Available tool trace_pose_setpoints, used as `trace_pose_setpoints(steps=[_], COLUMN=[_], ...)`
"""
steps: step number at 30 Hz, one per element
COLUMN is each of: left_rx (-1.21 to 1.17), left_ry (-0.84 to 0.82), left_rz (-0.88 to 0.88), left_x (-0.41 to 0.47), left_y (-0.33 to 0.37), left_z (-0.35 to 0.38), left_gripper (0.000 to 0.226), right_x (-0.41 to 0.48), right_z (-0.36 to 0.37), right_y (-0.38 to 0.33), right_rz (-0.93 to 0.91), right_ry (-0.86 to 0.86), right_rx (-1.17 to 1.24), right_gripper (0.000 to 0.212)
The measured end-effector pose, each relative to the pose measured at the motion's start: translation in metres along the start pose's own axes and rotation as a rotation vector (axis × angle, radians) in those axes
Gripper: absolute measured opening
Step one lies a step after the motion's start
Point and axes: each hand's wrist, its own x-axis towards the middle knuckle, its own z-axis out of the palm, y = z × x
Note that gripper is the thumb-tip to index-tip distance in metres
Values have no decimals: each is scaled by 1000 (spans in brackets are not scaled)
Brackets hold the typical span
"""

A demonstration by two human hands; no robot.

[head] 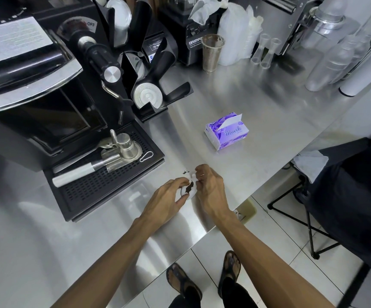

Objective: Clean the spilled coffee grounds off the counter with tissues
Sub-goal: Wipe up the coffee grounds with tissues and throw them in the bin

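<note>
Tissue [190,191] holding dark grounds [189,189] pinched by fingers of left hand [169,197] and right hand [210,187], near tissue pack [226,131].

Tissue [190,192] white, coffee grounds [189,189] dark brown. Counter [235,103] brushed silver. Tissue pack [226,131] purple, floral swirl print, white sheet. Drip tray [104,174] far left black, perforated grid. Floor tiles [280,258] white.

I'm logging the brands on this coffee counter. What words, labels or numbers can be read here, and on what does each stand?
"Macik": on the purple tissue pack lying on the counter.
"ORIMAS", cut off by the steel cup: on the black blender base.
"OFF": on the grinder's label.
Printed sheet on the espresso machine: too blurred to read.
Sticker on the black holder: too small to read.
</note>
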Motion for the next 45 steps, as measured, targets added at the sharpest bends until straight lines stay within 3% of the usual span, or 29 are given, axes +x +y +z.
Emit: trace_pose_setpoints(steps=[6, 14, 19, 36, 45], left_rx=[-7, -31, -34, -157, -13], left_ry=[-42, -135, -150, -207, -173], left_rz=[23, 5, 23, -96, -58], left_x=[2, 2, 5, 22, 24], left_y=[0, -2, -4, 4, 7], left_z=[-4, -16, -22, -31, -37], left_gripper=[38, 45, 41, 55, 54], right_x=[1, 0, -9, -5, -3], right_z=[2, -8, -12, -9, -10], right_y=[3, 1, 1, 4, 3], right_rz=[19, -23, -42, -66, -70], right_ry=[-29, -172, -262, -297, -306], right_rx=[-114, -74, -132, -141, -133], right_gripper=[30, 35, 51, 58, 57])
